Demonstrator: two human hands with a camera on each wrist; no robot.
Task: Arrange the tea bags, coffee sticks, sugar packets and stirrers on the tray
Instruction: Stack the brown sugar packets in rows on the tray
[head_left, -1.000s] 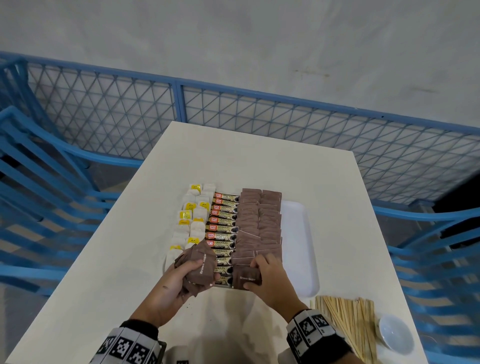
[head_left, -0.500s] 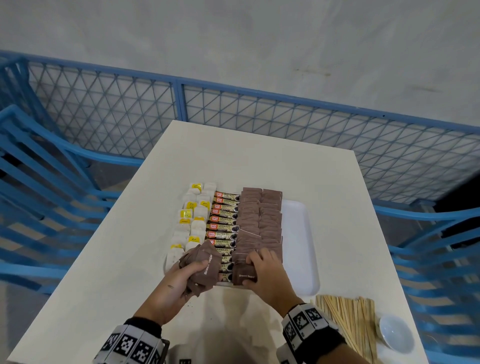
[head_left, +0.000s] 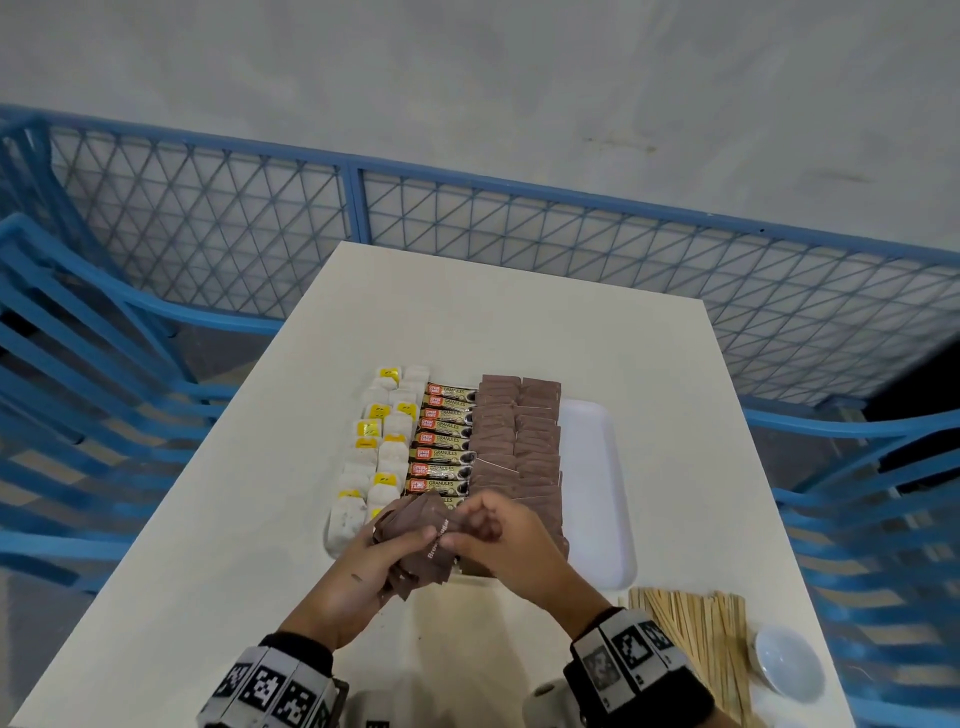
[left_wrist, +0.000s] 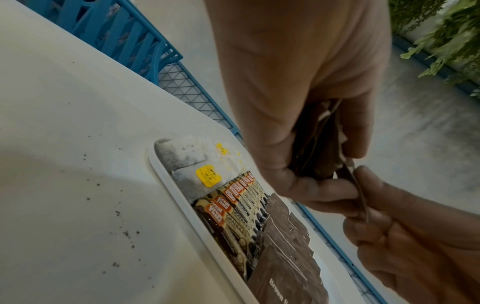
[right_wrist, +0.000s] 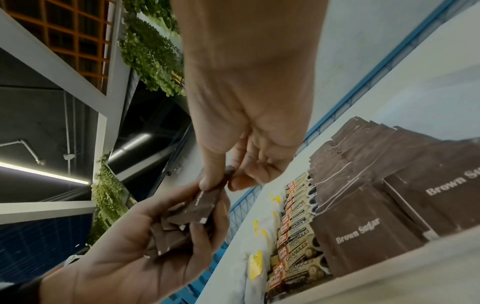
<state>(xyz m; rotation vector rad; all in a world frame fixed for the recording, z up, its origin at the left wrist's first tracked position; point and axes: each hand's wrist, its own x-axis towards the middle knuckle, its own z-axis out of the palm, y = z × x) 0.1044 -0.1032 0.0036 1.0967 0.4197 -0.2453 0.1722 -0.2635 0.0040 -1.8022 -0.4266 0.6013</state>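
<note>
Since half a second ago, my right hand (head_left: 511, 540) has come off the near end of the sugar rows and swung back to the bundle in my left hand (head_left: 374, 566). Now its thumb and forefinger pinch the edge of one brown packet (right_wrist: 205, 202) at the top of that bundle, while my left hand is clenched round the rest of the sugar packets (head_left: 415, 540), just above the near edge of the tray (head_left: 597, 467).

I'm midway through the sugar step. Tea bags (head_left: 382, 447) fill the left of the tray, coffee sticks (head_left: 441, 441) run beside them, and two columns of laid sugar packets (head_left: 517, 441) sit to their right. Next I need to peel this one packet clear without dragging its neighbours, then lay it flat at the near end of a column, overlapping like the others.

The stirrers (head_left: 696, 644) lie on the tabletop (head_left: 218, 519) near a small white bowl (head_left: 789, 665), not yet on the tray; the bare strip on the tray's right looks meant for them.

My hands cover the near end of the sugar columns, so I cannot see how much room is left there. How many packets remain in my left hand is hard to judge, perhaps a handful.
</note>
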